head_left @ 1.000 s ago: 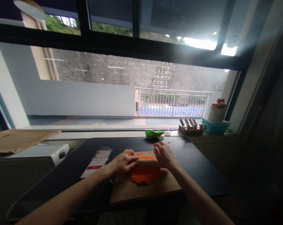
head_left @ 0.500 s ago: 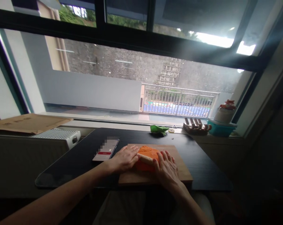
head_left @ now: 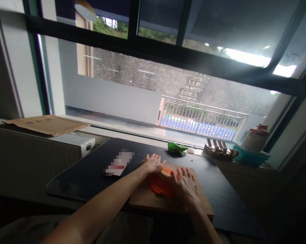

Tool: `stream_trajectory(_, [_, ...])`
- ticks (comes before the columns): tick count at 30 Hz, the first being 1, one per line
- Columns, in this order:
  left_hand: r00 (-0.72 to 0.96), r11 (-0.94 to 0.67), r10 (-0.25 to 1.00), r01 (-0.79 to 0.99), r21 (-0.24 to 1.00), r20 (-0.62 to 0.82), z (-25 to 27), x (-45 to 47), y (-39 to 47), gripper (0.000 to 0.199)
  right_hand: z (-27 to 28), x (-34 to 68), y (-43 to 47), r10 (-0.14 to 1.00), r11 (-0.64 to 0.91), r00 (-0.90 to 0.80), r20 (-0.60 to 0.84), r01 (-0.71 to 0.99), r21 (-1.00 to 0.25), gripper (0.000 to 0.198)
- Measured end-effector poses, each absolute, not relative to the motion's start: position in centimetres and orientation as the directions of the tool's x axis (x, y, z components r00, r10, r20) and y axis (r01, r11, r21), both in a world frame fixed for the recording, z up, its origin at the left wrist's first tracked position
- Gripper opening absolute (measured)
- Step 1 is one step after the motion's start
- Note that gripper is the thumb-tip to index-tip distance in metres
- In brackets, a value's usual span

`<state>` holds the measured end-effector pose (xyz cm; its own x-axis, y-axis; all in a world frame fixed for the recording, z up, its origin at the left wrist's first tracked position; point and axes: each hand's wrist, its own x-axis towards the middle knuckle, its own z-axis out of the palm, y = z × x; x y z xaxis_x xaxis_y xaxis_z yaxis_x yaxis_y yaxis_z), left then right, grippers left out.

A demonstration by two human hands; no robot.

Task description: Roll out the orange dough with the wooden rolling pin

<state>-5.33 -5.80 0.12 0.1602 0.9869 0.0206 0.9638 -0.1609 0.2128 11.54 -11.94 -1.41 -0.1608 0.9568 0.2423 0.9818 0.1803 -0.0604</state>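
your left hand (head_left: 153, 164) and right hand (head_left: 186, 184) are flat over the rolling pin (head_left: 166, 176), fingers stretched out rather than wrapped, so I'd lean evenly through both palms to thin that orange sheet (head_left: 161, 188) on the board (head_left: 165, 204) uniformly

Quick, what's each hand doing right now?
Left hand: open, fingers extended over one end of the rolling pin.
Right hand: open, fingers spread, at the rolling pin's other end.
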Motion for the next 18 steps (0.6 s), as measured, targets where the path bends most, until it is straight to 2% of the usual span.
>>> stream_trajectory(2, [0.204,-0.206,0.978,0.959,0.193,0.033,-0.3,-6.5,-8.0,0.057,-1.8,10.7,-14.6,0.96,0.168,-0.146,0.24,0.983,-0.074,0.052])
stream_trajectory(8, [0.264,-0.27,0.962,0.955,0.121,0.063,-0.7,-9.1,-12.6,0.06,-2.1,9.2,-19.6,0.942,0.261,-0.237,0.239,0.963,-0.074,0.056])
stream_trajectory(18, [0.186,-0.188,0.982,0.961,0.201,0.028,0.4,-6.0,-6.8,0.055,-0.7,10.6,-12.3,0.98,0.126,-0.113,0.165,0.99,-0.069,0.052])
